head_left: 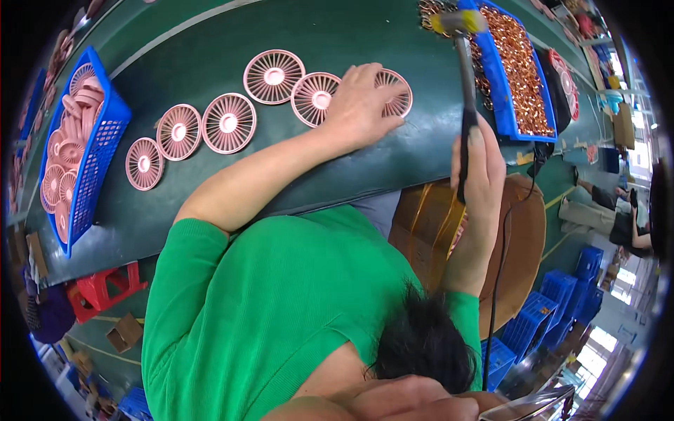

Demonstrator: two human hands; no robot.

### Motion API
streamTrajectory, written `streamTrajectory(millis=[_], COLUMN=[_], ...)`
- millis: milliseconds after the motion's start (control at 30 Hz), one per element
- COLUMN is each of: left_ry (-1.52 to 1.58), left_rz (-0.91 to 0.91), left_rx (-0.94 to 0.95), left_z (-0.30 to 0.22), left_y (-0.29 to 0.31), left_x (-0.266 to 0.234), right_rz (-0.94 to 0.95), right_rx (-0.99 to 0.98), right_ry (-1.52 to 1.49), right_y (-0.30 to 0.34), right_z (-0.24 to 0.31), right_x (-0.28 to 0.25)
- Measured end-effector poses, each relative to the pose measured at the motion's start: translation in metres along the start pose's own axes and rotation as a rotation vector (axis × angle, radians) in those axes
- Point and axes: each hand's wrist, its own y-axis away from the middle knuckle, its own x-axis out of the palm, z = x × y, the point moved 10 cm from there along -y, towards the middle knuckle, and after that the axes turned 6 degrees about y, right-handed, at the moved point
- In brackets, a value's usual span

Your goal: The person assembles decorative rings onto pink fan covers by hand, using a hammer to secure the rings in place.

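Note:
Several pink round spoked grilles lie in a row on the green tabletop. My left hand (pixel 359 105) rests over the rightmost grille (pixel 399 104), fingers apart and stretched across it, covering its left part. Just left of that hand is another pink grille (pixel 314 99), partly hidden by it. My right hand (pixel 481 161) is closed round the black handle of a hammer (pixel 468 91). The hammer is raised, its yellow head (pixel 459 23) blurred at the far end, near the loose metal rings. Whether anything small lies under my left palm is hidden.
At the left stands a blue basket (pixel 105 147) piled with pink grilles. A blue tray (pixel 502 105) full of copper-coloured rings (pixel 523 70) is at the far right, with loose rings beside it. A brown cardboard box (pixel 523 238) stands below the table edge, with a black cable (pixel 500 281) hanging over it.

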Motion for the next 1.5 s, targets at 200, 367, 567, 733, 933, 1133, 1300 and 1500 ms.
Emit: streamTrajectory(millis=[200, 367, 567, 733, 933, 1133, 1300, 1500], left_ry=[0.017, 0.022, -0.137, -0.230, -0.048, -0.031, 0.035, -0.265], left_rz=[-0.014, -0.014, 0.003, 0.150, 0.060, 0.050, 0.039, -0.065], left_rx=[-0.089, -0.150, -0.024, 0.077, 0.022, -0.106, -0.159, 0.127], left_z=[0.005, 0.015, 0.002, 0.027, 0.019, 0.032, 0.032, 0.029], left_y=[-0.009, -0.005, 0.005, 0.043, 0.045, 0.043, 0.045, 0.058], left_x=[-0.002, -0.004, -0.022, -0.076, -0.061, -0.063, -0.062, -0.117], right_rz=[0.101, -0.001, 0.203, 0.165, 0.098, 0.287, 0.451, 0.390], right_rx=[0.002, 0.112, -0.133, 0.120, -0.081, -0.020, 0.096, -0.192], right_ry=[0.610, 0.271, 0.661, 0.717, 0.229, 0.511, 0.736, 0.513], right_y=[0.044, 0.046, 0.034, 0.027, 0.049, 0.041, 0.037, 0.049], right_z=[-0.052, -0.012, -0.040, -0.055, 0.014, -0.015, -0.022, -0.001], right_x=[0.007, -0.015, 0.031, 0.005, 0.014, 0.040, 0.079, 0.067])
